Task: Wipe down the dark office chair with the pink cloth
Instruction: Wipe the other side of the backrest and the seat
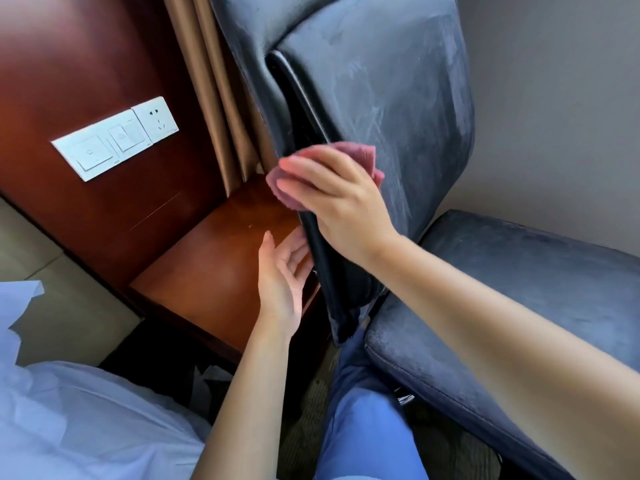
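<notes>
Reaching in from the lower right, the right hand [341, 199] lies palm-down with its fingers [304, 168] spread flat over the pink cloth [349, 155], pressing it against the left edge of the chair's backrest [391, 109]; the hand covers the cloth rather than pinching it, so only the bunched pink folds poke out above and to the left of the knuckles. The left hand [282, 275] is held lower, palm turned toward the chair with fingers loosely apart and holding nothing, its fingertips touching or just beside the black rim at the back of the backrest — which of the two is hard to tell. The chair [519, 289] is dark blue-grey with a soft, suede-like cover, its backrest streaked with pale smear marks, and its seat [502, 306] showing lighter dusty patches near the piped front edge. It stands tight against a grey wall [554, 98] on the right. Just left of the backrest sits a reddish wooden bedside table [214, 265] under a matching wooden panel [86, 64] that carries white switches and a socket [114, 140], with a brown curtain [214, 98] hanging behind. White bedding [69, 427] fills the lower left, and the person's leg in blue trousers [367, 431] is between bed and chair.
</notes>
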### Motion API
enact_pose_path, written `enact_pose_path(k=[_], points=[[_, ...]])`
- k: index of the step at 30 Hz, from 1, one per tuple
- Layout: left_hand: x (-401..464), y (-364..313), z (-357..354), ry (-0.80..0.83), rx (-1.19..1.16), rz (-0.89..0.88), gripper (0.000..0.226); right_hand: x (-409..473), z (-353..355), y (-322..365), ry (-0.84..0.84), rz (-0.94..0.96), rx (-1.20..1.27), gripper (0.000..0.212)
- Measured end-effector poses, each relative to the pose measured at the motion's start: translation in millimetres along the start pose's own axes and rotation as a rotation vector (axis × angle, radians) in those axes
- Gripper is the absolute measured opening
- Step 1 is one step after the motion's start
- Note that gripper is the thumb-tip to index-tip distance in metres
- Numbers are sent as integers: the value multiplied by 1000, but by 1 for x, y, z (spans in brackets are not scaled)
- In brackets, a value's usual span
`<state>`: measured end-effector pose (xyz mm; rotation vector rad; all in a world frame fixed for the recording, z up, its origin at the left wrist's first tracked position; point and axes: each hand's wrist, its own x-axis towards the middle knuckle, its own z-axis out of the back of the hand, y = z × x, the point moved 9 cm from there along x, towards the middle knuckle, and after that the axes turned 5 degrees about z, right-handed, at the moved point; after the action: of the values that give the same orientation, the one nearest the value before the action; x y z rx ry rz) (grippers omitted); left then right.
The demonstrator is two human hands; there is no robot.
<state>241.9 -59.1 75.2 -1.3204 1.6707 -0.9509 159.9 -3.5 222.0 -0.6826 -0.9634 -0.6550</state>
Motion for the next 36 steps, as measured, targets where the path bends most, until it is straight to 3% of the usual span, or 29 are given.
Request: enact_pose_path(k=[5, 9, 12, 15, 18, 23, 31, 36], points=[[2, 0, 2, -18, -2, -5, 52, -39, -17, 15, 125, 63, -128, 42], [5, 2, 3, -26, 21, -3, 51, -98, -40, 41, 296, 197, -119, 28], [3, 2, 5, -35, 6, -2, 49, -48, -25, 31, 176, 147, -89, 17], [3, 0, 6, -35, 2, 1, 51, 3, -7, 9, 80, 38, -142, 38], [2, 2, 6, -29, 0, 18, 51, -20, -24, 15, 209, 12, -186, 25], [2, 6, 9, -43, -5, 48, 53, -103, -47, 39, 397, 41, -121, 40], [-6, -1, 3, -30, -14, -3, 47, 8, -3, 12, 74, -119, -245, 29], [-5, 2, 3, -23, -3, 31, 50, -72, -46, 39, 396, 52, -231, 29]])
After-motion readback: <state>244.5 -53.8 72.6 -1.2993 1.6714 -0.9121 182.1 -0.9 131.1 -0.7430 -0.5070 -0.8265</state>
